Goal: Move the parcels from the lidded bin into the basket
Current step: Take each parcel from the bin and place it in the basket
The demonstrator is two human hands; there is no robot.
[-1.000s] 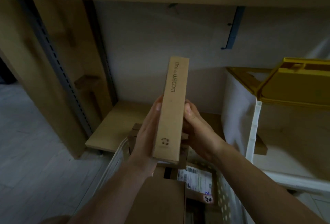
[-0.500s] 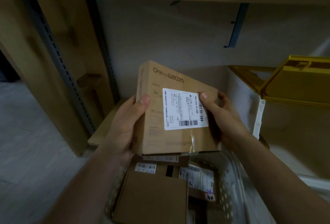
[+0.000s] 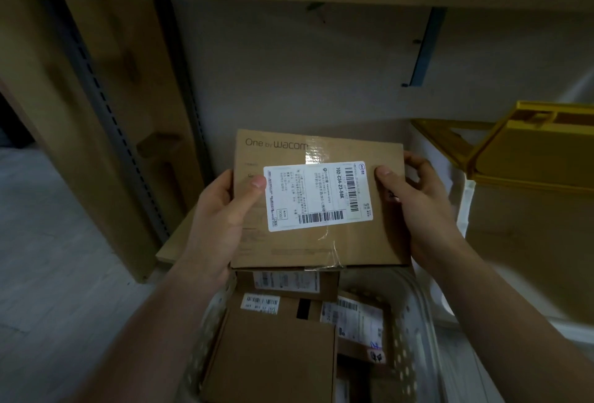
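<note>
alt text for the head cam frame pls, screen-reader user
Two hands, left hand and right hand, hold a flat cardboard parcel with a white shipping label above a white perforated basket already holding several parcels. A white bin with its yellow lid raised stands at right.

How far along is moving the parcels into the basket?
Done: several labelled parcels already lie in the basket. In hand: both hands, left and right, hold the Wacom box above it. Left: setting it down; the bin's contents are hidden.
</note>
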